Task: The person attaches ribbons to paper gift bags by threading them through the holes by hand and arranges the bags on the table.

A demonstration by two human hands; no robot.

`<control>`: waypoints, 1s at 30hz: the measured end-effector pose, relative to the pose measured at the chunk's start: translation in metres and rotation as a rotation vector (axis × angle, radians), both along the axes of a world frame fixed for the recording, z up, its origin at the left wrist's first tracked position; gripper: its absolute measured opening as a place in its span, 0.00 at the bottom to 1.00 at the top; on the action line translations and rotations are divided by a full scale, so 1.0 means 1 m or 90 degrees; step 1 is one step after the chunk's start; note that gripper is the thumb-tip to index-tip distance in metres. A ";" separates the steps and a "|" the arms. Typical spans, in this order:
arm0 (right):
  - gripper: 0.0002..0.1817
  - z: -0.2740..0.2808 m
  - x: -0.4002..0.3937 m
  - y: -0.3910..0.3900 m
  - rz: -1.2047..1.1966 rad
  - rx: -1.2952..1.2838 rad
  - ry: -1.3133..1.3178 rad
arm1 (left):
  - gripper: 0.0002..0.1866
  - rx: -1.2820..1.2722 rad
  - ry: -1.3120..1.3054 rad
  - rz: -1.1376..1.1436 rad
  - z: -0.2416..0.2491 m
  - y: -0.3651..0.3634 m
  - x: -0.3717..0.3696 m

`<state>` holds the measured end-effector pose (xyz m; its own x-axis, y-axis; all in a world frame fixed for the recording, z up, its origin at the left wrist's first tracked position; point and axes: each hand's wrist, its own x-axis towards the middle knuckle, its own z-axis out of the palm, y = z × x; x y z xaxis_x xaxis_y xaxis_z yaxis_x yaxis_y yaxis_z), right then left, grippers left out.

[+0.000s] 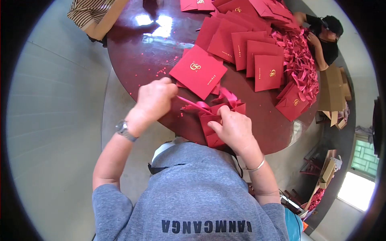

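Note:
At the table's near edge a red paper gift bag [210, 129] stands close to my body. My right hand [236, 127], with a bangle at the wrist, grips the bag's upper edge between thumb and fingers. To the left, my left hand [156, 98] is closed on a pink-red ribbon [191, 103], which runs taut from the fist to the bag's top. More ribbon loops [228, 96] rise behind the bag. Just beyond lies a flat red bag [199, 72] with a gold logo. My right fingertips partly hide where the ribbon meets the bag.
Stacked red bags [267, 72] cover the far right of the round, dark red table [136, 52], beside a heap of ribbons [299, 60]. Small red bits dot the surface. One person [327, 40] sits at the right; another's striped sleeve [86, 14] shows upper left. Cardboard boxes [331, 88] stand beyond.

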<state>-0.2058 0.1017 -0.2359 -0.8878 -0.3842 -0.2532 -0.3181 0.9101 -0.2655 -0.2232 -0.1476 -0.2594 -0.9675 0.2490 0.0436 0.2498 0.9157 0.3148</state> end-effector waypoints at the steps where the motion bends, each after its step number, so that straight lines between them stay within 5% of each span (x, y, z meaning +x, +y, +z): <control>1: 0.20 -0.002 -0.002 0.004 0.013 -0.032 0.006 | 0.02 0.004 0.019 0.008 -0.004 -0.007 0.003; 3: 0.21 -0.003 -0.004 0.007 0.026 -0.062 0.012 | 0.02 0.009 0.037 0.014 -0.011 -0.008 0.007; 6: 0.22 0.000 -0.012 0.016 -0.171 -0.326 -0.078 | 0.08 0.026 0.001 0.043 -0.018 -0.004 0.012; 10: 0.16 -0.025 -0.018 0.051 -0.286 -0.315 0.042 | 0.22 0.069 0.096 0.133 -0.025 0.011 0.019; 11: 0.17 -0.042 -0.020 0.064 -0.216 -0.261 0.097 | 0.26 0.080 0.122 0.118 -0.025 0.018 0.020; 14: 0.18 -0.084 -0.021 0.076 -0.140 -0.239 0.239 | 0.17 0.258 0.049 -0.002 -0.039 0.053 0.028; 17: 0.17 -0.092 -0.019 0.068 -0.293 -0.384 0.023 | 0.13 0.324 -0.007 -0.005 -0.050 0.084 0.022; 22: 0.15 -0.088 -0.006 0.070 -0.312 -0.379 0.108 | 0.10 0.248 -0.044 -0.011 -0.050 0.096 0.019; 27: 0.15 -0.085 -0.001 0.073 -0.364 -0.459 0.088 | 0.11 0.213 0.135 -0.033 -0.028 0.118 0.014; 30: 0.14 -0.083 -0.001 0.073 -0.345 -0.468 0.097 | 0.12 0.242 0.052 -0.007 -0.034 0.142 0.009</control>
<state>-0.2067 0.1750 -0.3192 -0.9968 0.0754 0.0246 0.0223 0.5645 -0.8251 -0.2146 -0.0054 -0.2931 -0.9545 0.2099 0.2116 0.2968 0.7349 0.6098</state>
